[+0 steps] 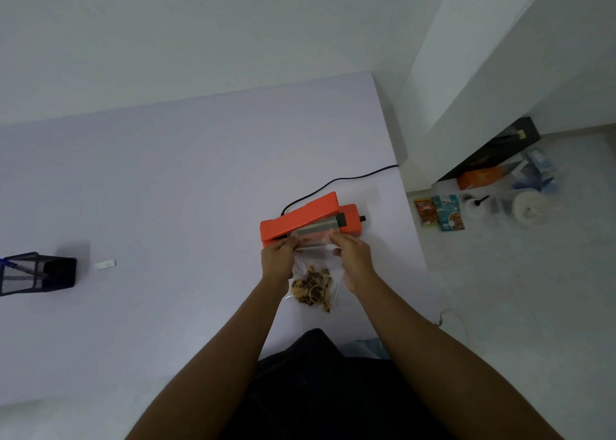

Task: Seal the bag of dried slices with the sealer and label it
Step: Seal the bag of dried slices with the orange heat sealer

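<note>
An orange heat sealer point(303, 218) stands on the pale table point(166, 189), its lid raised and a grey sealing strip showing. A clear plastic bag point(315, 273) of brown dried slices point(313, 289) lies just in front of it. My left hand point(276, 261) pinches the bag's open top at its left corner, and my right hand point(355, 256) pinches the right corner. The bag's mouth is stretched flat between them at the sealer's jaw. A small white label point(105, 265) lies flat far to the left.
A black mesh pen holder point(36, 273) sits at the table's left edge. The sealer's black cord point(333, 183) runs back to the right off the table. Packets, boxes and a white roll lie on the floor point(500, 273) to the right.
</note>
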### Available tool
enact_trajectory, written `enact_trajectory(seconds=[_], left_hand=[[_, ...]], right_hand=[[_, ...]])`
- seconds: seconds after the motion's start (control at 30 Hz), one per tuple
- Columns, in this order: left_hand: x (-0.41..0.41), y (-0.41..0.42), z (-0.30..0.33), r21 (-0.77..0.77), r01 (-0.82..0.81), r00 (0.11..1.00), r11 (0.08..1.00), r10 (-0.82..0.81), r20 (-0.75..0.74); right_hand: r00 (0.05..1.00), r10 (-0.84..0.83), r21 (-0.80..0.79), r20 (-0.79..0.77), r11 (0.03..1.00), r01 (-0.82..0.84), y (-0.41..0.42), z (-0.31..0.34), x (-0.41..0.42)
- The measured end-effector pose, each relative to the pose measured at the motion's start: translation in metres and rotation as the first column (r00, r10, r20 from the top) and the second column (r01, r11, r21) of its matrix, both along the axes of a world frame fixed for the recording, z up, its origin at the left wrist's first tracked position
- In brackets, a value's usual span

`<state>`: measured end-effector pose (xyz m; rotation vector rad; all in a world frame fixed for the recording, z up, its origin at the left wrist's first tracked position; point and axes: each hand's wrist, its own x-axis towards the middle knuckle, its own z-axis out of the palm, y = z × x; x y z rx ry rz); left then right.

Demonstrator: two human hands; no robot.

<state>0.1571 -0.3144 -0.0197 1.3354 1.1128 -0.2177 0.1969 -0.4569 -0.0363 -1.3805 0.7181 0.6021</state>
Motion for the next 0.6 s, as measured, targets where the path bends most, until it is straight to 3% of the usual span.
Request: enact_trajectory(seconds=[0.33,0.6], left_hand=[[0.001,-0.001,-0.007,0.114,-0.011,0.999,0.993,0.014,-0.030],[0.001,-0.002,-0.010,0.177,-0.029,0.998,0.984,0.038,-0.044]], right_hand=[[0.995,0.083,-0.085,0.051,0.993,-0.078,-0.003,-0.004,0.000],[0.997,0.041,-0.118,0.059,0.992,-0.034,0.004,-0.009,0.000]])
